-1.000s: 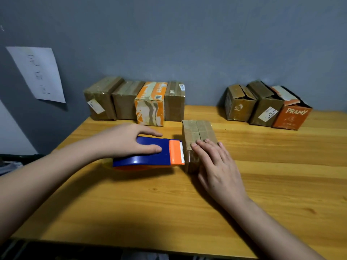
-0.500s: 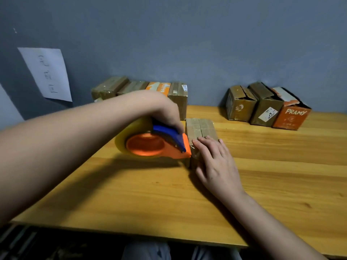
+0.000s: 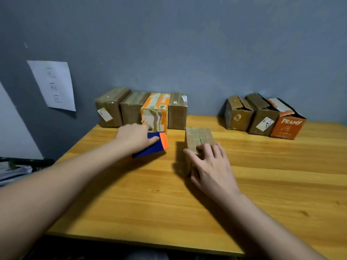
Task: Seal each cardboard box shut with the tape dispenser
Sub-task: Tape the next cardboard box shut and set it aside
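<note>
Head view, wooden table (image 3: 187, 199) against grey wall (image 3: 187, 44). Left hand (image 3: 135, 136): laid palm-down over blue and orange tape dispenser (image 3: 152, 145), fingers wrapped on its blue body, orange end pointed toward centre; dispenser low at table surface, contact with wood not discernible, apart from box at centre. Right hand (image 3: 210, 166): resting on near end of brown cardboard box (image 3: 199, 136), fingers spread across top, thumb down left side; flap seam visible along top, tape over it not discernible. Back row, left group, against wall: brown box with white label (image 3: 109, 109), plain brown box (image 3: 132, 108), orange and white printed box (image 3: 155, 111), narrow brown box (image 3: 177, 111), all closed, set touching side by side. Back row, right group: brown box with loose flaps (image 3: 238, 114), brown box with white sticker (image 3: 262, 117), orange box marked PRAMY (image 3: 287, 126), flaps raised. White sheet of paper (image 3: 53, 85) with handwritten marks fixed to wall at left.
</note>
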